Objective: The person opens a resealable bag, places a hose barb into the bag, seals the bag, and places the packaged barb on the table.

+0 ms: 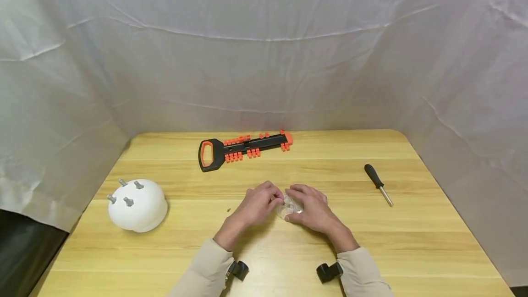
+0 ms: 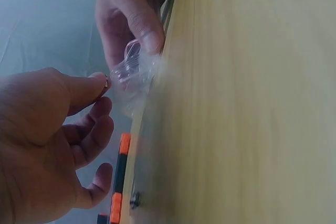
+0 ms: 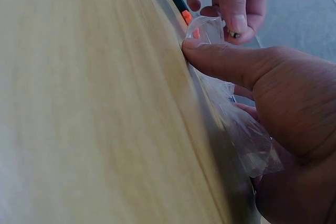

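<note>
Left hand: thumb and forefinger pinched together on a small metal piece, just beside the bag. Right hand: thumb and fingers curled about a clear plastic bag at the middle of the wooden table, partly hiding it. Surroundings: left, a white rounded body with four grey pegs and, nearer the hands, a tiny part; far, a black-and-orange rack; right, a black-handled driver.
</note>
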`<state>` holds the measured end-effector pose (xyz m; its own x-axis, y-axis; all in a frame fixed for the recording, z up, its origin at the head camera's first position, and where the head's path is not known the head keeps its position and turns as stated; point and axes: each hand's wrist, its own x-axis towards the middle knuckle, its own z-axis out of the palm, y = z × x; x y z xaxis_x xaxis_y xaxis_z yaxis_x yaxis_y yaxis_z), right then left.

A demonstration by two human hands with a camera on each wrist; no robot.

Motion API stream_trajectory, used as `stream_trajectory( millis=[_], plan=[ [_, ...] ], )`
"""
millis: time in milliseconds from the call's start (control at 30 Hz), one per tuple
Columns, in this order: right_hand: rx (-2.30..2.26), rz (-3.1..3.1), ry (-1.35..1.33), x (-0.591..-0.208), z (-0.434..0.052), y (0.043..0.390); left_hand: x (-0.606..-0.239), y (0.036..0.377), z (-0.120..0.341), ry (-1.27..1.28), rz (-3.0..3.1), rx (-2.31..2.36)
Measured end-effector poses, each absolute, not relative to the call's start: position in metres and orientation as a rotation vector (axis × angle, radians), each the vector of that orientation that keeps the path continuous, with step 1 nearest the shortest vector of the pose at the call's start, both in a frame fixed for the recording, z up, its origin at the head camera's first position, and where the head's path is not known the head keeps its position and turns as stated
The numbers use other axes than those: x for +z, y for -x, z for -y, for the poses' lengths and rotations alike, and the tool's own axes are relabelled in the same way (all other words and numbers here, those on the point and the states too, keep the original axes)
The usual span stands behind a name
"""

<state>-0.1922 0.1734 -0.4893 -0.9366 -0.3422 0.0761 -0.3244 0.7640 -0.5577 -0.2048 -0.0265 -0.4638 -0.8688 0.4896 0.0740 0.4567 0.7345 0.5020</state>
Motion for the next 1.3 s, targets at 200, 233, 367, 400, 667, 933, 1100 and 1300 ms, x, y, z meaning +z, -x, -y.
stream_trajectory(
  millis=[200, 233, 367, 400, 667, 933, 1100, 1300],
  plan=[
    [-0.909, -2.921, 0.544, -0.491, -0.174, 0.194, -0.466, 0.207, 0.019, -0.797, -2.887, 0.746],
    [-0.909, -2.921, 0.547, -0.492, -0.174, 0.194, -0.466, 0.207, 0.019, -0.791, -2.884, 0.75],
    [-0.909, -2.927, 0.559, -0.492, -0.174, 0.194, -0.466, 0.209, 0.022, -0.748, -2.863, 0.812],
    [-0.909, -2.929, 0.562, -0.491, -0.173, 0.194, -0.466, 0.209, 0.025, -0.736, -2.859, 0.835],
    [-0.897, -2.949, 0.582, -0.49, -0.173, 0.194, -0.459, 0.209, 0.045, -0.671, -2.863, 1.013],
    [-0.91, -2.941, 0.574, -0.49, -0.173, 0.193, -0.457, 0.205, 0.065, -0.528, -2.849, 1.135],
    [-0.923, -2.927, 0.569, -0.49, -0.173, 0.193, -0.46, 0.203, 0.078, -0.465, -2.831, 1.149],
    [-0.913, -2.926, 0.578, -0.488, -0.173, 0.193, -0.462, 0.202, 0.092, -0.408, -2.837, 1.188]
  ],
)
